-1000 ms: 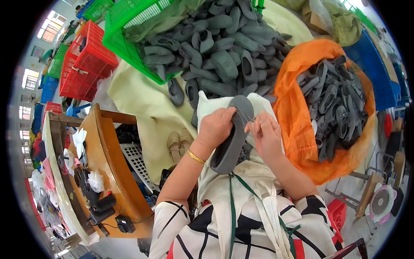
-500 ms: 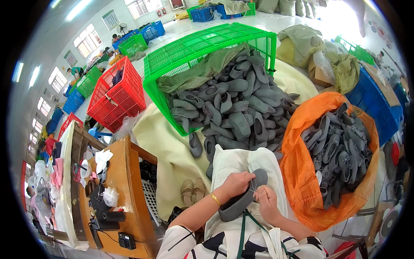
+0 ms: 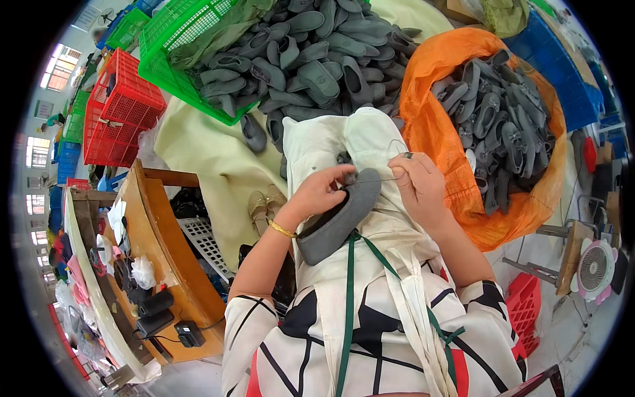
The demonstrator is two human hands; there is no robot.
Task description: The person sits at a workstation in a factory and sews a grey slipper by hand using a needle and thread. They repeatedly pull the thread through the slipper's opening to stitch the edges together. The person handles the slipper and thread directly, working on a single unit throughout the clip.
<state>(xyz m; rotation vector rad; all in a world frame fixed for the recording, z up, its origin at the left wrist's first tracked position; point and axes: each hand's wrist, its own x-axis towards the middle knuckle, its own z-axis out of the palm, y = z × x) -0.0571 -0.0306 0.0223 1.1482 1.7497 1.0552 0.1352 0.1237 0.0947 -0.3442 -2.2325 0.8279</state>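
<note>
We see the left hand (image 3: 319, 193) at the middle of the frame, fingers curled shut around the upper end of a grey shoe (image 3: 340, 215), wrist bent and forearm rising from the lower centre. The right hand (image 3: 418, 185) sits just right of it, fingertips pinched on a thin thread (image 3: 390, 177) that runs to the shoe's tip. The shoe lies tilted across a cream cloth (image 3: 344, 142) over the lap. Half a second ago the hands were lower in the frame and the shoe pointed more steeply; now they are higher and closer to the camera. Above them lies a pile of grey shoes (image 3: 311, 59) spilling from a green crate (image 3: 178, 40). At right an orange sack (image 3: 456, 79) holds more shoes. A wooden bench (image 3: 165, 245) stands at lower left.
</note>
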